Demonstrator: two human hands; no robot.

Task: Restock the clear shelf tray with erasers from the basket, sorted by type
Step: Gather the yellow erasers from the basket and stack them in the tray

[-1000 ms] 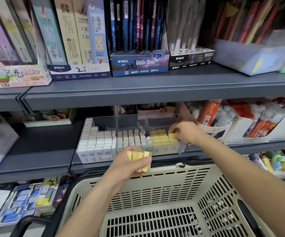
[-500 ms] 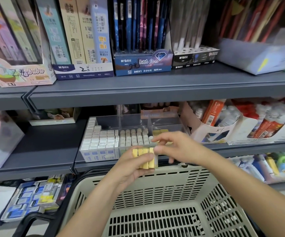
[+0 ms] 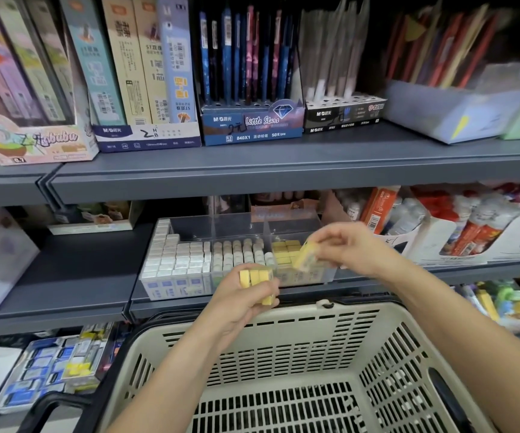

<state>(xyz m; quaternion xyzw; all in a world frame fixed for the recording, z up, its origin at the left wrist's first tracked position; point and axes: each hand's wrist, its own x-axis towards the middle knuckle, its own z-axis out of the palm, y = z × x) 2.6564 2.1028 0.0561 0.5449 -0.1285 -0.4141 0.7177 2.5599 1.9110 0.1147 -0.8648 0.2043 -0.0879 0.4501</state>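
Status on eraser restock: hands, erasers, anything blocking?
Left hand grips stack of yellow erasers. Right hand pinches one yellow eraser above clear tray, right compartment. Nothing blocking that compartment.

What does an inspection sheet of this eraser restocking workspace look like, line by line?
Surface: grey shelf carries the clear tray.
Job's things: tray sections hold white erasers left, pale erasers middle, yellow erasers right; basket below.
Clutter: nothing seen.
Hands: left hand holds a yellow stack; right hand pinches one eraser at the yellow section.
Cables: nothing seen.
Surroundings: pencil boxes above, bottles at right.
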